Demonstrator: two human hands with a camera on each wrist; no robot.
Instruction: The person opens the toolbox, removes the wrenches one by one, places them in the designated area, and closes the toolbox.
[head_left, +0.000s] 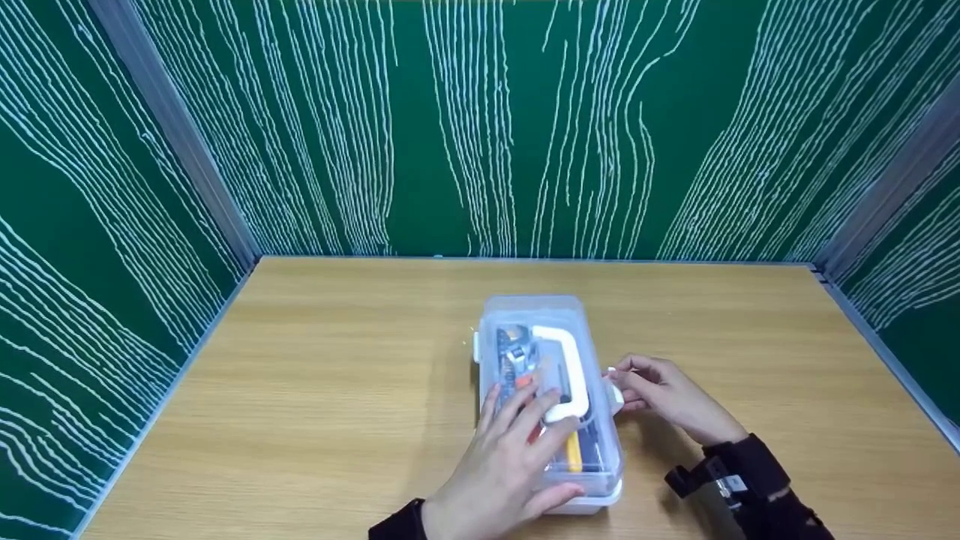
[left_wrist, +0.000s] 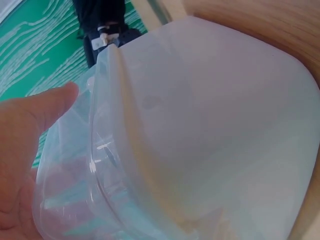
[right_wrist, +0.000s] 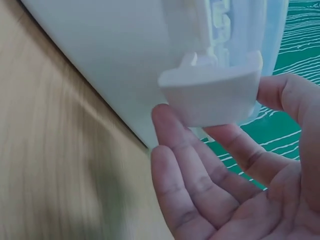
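A clear-lidded toolbox [head_left: 604, 450] with a white base stands on the wooden table. Through its lid show an adjustable wrench [head_left: 516, 356], a yellow-handled item [head_left: 574, 454] and other tools that are hard to make out. My left hand [head_left: 495, 465] rests on the near part of the lid, fingers spread beside the white carry handle [head_left: 576, 367]. At the box's right side my right hand [head_left: 667, 394] pinches a white latch [right_wrist: 210, 95] between thumb and index finger. This latch stands tilted out from the wall in the right wrist view.
A second white latch [head_left: 475, 347] sits on the box's left side. Green panels [head_left: 412, 135] with white wavy lines enclose the wooden table [head_left: 337, 375] at the back and both sides. A black wrist camera band [head_left: 742, 469] is on my right arm.
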